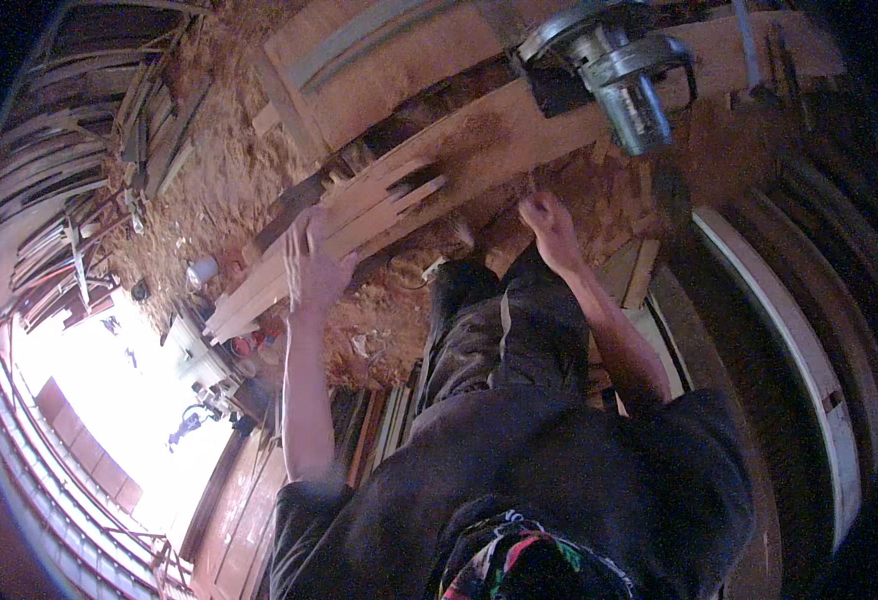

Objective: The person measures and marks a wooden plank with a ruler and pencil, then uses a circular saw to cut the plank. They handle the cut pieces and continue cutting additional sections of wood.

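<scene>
A long wooden workbench [484, 125] runs diagonally in front of me, with several pale wooden strips [364, 205] lying along its left part. Dark gaps show between their stepped right ends. My left hand [311, 265] is over the strips near their left end, fingers stretched out and slightly blurred; whether it presses on the wood is hard to see. Close to the bench's near edge, my right hand [551, 228] has its fingers curled in. Anything inside that hand is hidden. Beyond it, at the upper right, stands a machine with a metal motor housing [634, 105].
Sawdust [199, 170] covers the floor around the bench. A white container [202, 271] stands left of the strips. Stacked timber [54, 130] fills the far left, and long boards [799, 350] lean on the right. Bright daylight enters through an opening [119, 400] at lower left.
</scene>
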Demonstrator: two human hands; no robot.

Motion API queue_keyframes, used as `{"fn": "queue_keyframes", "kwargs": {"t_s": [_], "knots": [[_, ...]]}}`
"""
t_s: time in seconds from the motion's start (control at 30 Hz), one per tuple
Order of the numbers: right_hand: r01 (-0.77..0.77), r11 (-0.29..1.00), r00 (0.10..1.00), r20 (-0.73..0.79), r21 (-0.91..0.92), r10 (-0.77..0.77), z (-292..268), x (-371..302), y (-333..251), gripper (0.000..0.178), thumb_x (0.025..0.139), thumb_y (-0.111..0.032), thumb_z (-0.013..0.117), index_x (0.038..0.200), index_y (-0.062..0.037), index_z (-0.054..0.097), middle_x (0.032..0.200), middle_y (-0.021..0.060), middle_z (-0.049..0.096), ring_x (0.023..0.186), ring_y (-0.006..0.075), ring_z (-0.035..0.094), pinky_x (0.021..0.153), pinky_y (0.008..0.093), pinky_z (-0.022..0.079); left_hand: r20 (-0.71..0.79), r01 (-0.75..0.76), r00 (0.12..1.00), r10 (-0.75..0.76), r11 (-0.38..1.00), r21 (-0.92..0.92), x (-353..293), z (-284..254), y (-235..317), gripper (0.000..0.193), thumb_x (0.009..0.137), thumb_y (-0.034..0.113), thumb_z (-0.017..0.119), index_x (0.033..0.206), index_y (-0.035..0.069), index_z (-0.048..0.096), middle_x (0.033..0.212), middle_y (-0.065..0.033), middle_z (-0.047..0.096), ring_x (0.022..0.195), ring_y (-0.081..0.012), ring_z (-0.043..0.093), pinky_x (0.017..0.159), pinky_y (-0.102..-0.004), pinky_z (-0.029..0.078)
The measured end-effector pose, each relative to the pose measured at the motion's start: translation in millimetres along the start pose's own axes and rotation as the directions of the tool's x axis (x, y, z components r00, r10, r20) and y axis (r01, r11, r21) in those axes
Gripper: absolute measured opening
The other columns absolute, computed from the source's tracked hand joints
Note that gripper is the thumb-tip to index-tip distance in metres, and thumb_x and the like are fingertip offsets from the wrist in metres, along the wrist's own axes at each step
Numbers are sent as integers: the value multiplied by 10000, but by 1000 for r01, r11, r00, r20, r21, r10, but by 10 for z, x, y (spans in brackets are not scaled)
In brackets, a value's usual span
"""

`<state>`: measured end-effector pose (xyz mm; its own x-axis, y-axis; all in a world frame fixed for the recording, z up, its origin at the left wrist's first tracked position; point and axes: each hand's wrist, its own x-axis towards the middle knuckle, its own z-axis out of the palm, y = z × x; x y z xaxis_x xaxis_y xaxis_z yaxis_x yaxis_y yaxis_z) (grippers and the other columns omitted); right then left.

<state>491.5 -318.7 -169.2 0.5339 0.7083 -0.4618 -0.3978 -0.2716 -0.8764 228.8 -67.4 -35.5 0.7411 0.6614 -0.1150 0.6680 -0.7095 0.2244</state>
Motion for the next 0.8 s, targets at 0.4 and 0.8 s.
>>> {"fn": "queue_keyframes", "kwargs": {"t_s": [0.4, 0.8], "knots": [[424, 899, 533, -773, -109, -345, -2729, 561, -974, 150, 966, -210, 645, 991, -80, 574, 829, 21, 568, 763, 147, 561, 664, 293, 449, 310, -286, 933, 185, 903, 321, 356, -45, 577, 649, 825, 203, 729, 1417, 127, 474, 1464, -150, 389, 1331, -381, 399, 1127, -508, 350], [-179, 303, 284, -344, -936, -895, -4789, 2790, -1898, 475, 873, -506, 637, 1064, -80, 723, 1010, 203, 709, 946, 383, 673, 839, 479, 529, 292, 33, 954, -74, 989, 143, 459, -228, 1020, 674, 767, 73, 773, 1370, 101, 475, 1405, -173, 423, 1325, -409, 406, 1118, -507, 359]]}}
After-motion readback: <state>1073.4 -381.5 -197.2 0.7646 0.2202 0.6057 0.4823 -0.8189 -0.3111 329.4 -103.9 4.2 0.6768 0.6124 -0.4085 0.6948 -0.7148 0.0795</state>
